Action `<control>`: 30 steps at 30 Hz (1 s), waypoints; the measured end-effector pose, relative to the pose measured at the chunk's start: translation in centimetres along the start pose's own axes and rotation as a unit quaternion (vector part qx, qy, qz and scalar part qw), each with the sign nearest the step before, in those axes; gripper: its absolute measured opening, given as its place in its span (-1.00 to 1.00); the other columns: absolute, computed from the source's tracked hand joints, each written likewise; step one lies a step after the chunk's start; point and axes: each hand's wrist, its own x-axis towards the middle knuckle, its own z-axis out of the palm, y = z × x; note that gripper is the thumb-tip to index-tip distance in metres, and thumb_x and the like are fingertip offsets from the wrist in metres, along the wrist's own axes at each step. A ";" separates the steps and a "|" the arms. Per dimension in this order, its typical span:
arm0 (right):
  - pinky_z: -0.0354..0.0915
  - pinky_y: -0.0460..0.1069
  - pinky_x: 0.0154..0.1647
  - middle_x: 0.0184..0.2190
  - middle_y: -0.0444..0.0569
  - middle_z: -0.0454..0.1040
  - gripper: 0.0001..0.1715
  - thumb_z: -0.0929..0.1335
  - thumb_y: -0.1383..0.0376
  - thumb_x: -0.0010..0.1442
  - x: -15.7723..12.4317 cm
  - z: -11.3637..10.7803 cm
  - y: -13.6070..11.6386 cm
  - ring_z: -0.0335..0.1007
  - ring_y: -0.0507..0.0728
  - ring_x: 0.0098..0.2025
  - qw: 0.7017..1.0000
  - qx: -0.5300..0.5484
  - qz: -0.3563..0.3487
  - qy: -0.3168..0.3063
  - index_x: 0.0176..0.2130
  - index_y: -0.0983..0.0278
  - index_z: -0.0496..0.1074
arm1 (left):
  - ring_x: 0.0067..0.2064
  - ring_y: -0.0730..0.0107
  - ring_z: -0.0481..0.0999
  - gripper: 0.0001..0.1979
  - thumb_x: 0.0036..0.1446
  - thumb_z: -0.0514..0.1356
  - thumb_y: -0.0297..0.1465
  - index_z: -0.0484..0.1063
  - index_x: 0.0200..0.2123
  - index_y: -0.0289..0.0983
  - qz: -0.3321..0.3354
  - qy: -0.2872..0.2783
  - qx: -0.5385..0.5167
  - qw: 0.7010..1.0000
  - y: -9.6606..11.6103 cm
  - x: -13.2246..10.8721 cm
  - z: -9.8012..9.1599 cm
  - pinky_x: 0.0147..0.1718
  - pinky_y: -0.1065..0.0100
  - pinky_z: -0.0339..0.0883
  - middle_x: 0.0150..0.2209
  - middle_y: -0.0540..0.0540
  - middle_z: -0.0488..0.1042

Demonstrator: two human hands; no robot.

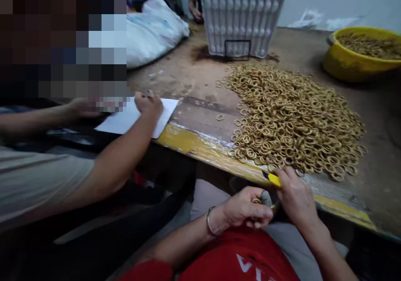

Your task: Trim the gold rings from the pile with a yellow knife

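Observation:
My left hand [247,210] is closed around brass-coloured rings [257,201], held above my lap. A grey piece [266,198], perhaps a finger cover, shows at its fingertips. To its right, my right hand [294,193] grips a yellow utility knife [274,179] whose dark blade points left, over the table's front edge. Just beyond the knife, a large heap of brass-coloured rings [291,122] spreads across the table [200,76]. One loose ring [220,117] lies left of the heap.
At my left, a co-worker's hand [148,103] rests on white paper [166,114]. A white sack [156,30] lies behind. A grey ribbed panel [241,13] stands at the back with a black wire frame [237,58]. On the right is a filled yellow basin [347,66].

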 end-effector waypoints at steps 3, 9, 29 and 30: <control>0.16 -0.04 -0.49 -0.21 -0.06 0.51 -0.76 0.40 0.43 0.20 -0.1 1.2 0.8 0.50 0.11 -0.42 0.999 -0.013 -0.014 0.033 -0.11 0.23 0.47 | -0.66 0.58 0.30 -0.51 -0.23 0.54 -0.24 0.32 -0.38 -0.27 0.001 0.013 -0.032 0.999 0.0 0.0 -0.2 -0.77 0.56 -0.02 -0.61 0.07 0.40; 0.13 -0.02 -0.53 -0.29 -0.07 0.49 -0.92 0.30 0.37 0.30 1.0 2.8 2.2 0.50 0.13 -0.47 0.999 0.003 -0.038 0.009 -0.25 0.22 0.39 | -0.69 0.57 0.25 -0.56 -0.17 0.51 -0.29 0.36 -0.31 -0.27 0.034 -0.037 -0.052 0.997 0.0 0.6 -0.6 -0.76 0.50 -0.02 -0.63 0.09 0.35; 0.28 -0.01 -0.47 -0.37 0.00 0.56 -0.78 0.29 0.17 0.21 0.5 3.0 3.0 0.49 0.16 -0.46 0.960 0.239 -0.074 0.129 -0.19 0.20 0.46 | -0.67 0.52 0.40 -0.58 -0.15 0.43 -0.11 0.46 -0.41 -0.34 0.010 0.066 -0.007 0.998 -0.4 2.0 -1.2 -0.81 0.52 0.06 -0.56 -0.02 0.46; 0.31 -0.02 -0.46 -0.41 -0.02 0.54 -0.75 0.31 0.11 0.21 0.3 2.3 2.7 0.48 0.15 -0.46 0.944 0.302 -0.059 0.119 -0.23 0.21 0.47 | -0.66 0.54 0.39 -0.61 -0.11 0.40 -0.13 0.45 -0.40 -0.34 0.023 0.084 0.007 0.996 -0.3 1.9 -0.9 -0.79 0.53 0.07 -0.54 -0.02 0.47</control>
